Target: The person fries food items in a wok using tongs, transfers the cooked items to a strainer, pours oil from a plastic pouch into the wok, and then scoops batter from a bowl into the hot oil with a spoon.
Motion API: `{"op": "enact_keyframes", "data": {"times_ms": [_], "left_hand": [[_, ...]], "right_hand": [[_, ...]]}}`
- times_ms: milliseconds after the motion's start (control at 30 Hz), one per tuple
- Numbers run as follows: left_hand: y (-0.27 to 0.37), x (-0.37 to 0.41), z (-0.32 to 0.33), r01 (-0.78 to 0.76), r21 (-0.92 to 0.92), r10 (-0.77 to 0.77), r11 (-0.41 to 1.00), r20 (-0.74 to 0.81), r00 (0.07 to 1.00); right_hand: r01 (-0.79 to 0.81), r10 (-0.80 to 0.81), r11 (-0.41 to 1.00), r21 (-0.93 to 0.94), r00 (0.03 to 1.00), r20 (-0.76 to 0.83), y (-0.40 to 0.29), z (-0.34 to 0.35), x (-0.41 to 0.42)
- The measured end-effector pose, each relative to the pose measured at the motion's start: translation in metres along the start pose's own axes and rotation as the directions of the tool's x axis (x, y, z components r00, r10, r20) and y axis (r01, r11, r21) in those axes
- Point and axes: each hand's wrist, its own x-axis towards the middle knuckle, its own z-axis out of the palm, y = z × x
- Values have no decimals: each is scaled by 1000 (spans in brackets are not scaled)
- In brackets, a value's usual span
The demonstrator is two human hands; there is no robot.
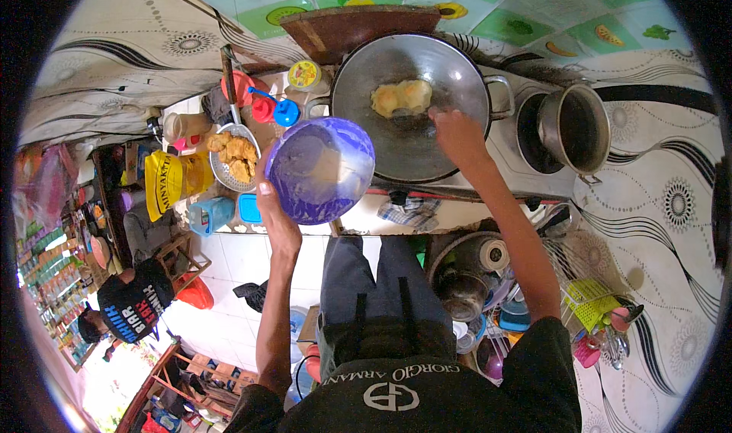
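Observation:
My left hand (277, 212) grips the rim of a purple plastic bowl (357, 195), its thumb showing on the near side. Pale, wet batter (323, 167) lies in the bowl, which is tilted beside the wok. Over the large metal wok (366, 147) is my right hand (462, 138), fingers bent together and pointing at the food. Whether those fingers pinch anything is unclear. Two joined pale-golden fritters (401, 98) lie in the wok, and a dark oval patch shows just below them. Left of the bowl, browned fried pieces (234, 154) rest in a perforated skimmer (222, 175).
A metal pot (577, 127) stands right of the wok. Bottles with red (262, 110) and blue (286, 112) caps, a yellow oil pouch (171, 181) and a blue container (211, 215) crowd the left counter. A checked cloth (409, 212) lies at the front. Another person (134, 304) is at lower left.

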Motion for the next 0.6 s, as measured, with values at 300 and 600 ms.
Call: {"op": "enact_keyframes", "data": {"times_ms": [300,600], "left_hand": [[18,14,7,-113,-73,123,991,149,981],[21,9,21,-129,-118,147,985,158,976]], "right_hand": [[38,-38,999,2,999,-5,17,-16,-1],[-53,54,963,265,999,4,17,5,-9]]}}
